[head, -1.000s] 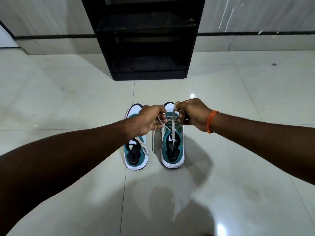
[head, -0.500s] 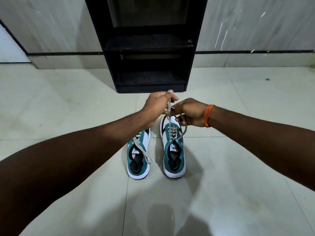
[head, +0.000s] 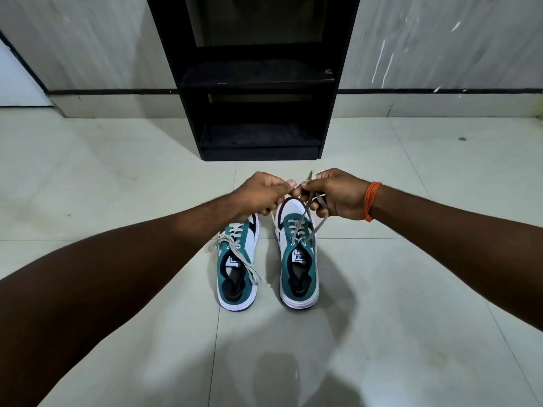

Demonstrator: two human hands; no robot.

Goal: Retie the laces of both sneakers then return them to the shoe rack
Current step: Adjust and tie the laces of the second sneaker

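Observation:
Two teal-and-white sneakers stand side by side on the tiled floor, toes pointing away from me. The left sneaker (head: 236, 268) has loose grey laces trailing over its side. Above the toe of the right sneaker (head: 298, 268), my left hand (head: 261, 195) and my right hand (head: 338, 193) meet, both pinching the grey laces (head: 305, 224) that rise taut from its eyelets. One lace end sticks up from my right hand. An orange thread band circles my right wrist.
A black shoe rack (head: 258, 80) with open shelves stands against the marble wall straight ahead, just beyond the sneakers. Pale glossy floor tiles (head: 117, 177) spread to both sides and towards me. A white door edge (head: 17, 80) shows at far left.
Both hands have lifted the right sneaker's laces up and away from the shoe and come together over its toe; my left hand dropped slightly after its high pull. The sneakers stayed put.

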